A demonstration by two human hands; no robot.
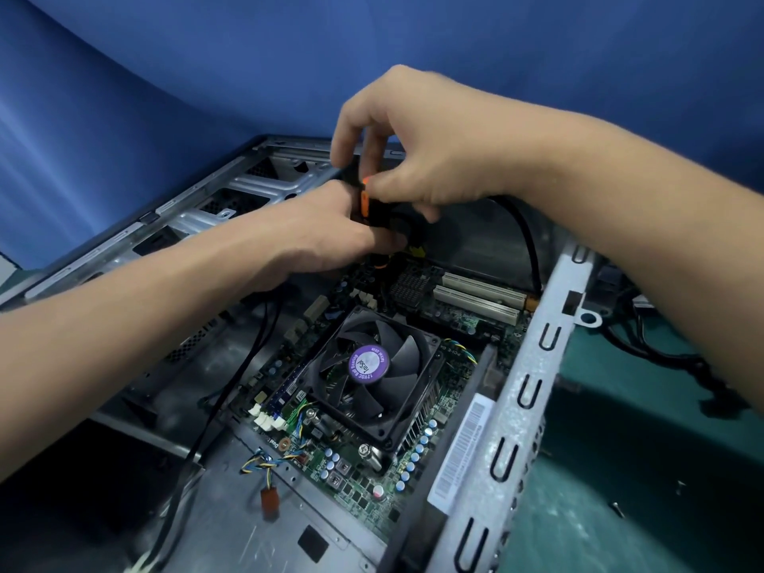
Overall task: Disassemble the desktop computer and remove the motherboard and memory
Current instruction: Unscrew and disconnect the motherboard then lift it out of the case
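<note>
Dim, bluish cast. Soft light from above: forearms bright, case (502, 428) interior shadowed, bottom-left corner near black. Wide-angle bending curves the case rail. Motion blur on left hand (330, 225), right hand (417, 159), screwdriver (364, 200); fan label (369, 363) sharp. Pale streaks on backdrop (124, 76).

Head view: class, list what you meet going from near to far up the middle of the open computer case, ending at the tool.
In order: brown plug on coloured wires → CPU cooler fan → small black heatsink → orange-and-black screwdriver, held by the left hand and the right hand.
</note>
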